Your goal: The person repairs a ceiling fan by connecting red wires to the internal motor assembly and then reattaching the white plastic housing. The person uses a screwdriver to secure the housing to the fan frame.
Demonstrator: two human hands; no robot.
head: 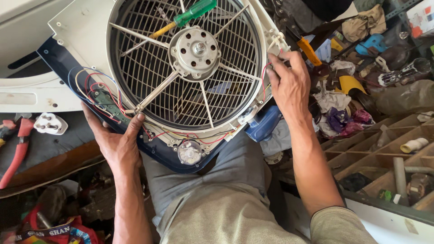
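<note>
The fan housing [90,31], white with a dark blue edge, lies tilted across your lap with its round wire grille [149,77] facing up and one grey motor [195,50] bolted at the centre. Your left hand [115,142] grips the lower left rim: the thumb lies over the top edge beside the bundle of red, blue and yellow wires [97,88], and the other fingers curl under the housing, out of sight. Your right hand [289,83] rests on the right rim, wrist bent, forearm running back towards you; its fingers are drawn together at the edge, tips touching a red wire and the white clips there, though you cannot tell whether they pinch anything. One green-handled screwdriver [187,16] lies loose on the grille, above and between your fingertips. One small round timer unit [190,152] sits on the lower rim, just right of your left thumb. Left of your left hand lie one white plug [49,123] and one pair of red-handled pliers [16,151]. Beyond your right fingers is a heap of cloths and parts, with wooden compartments [384,144] below it
</note>
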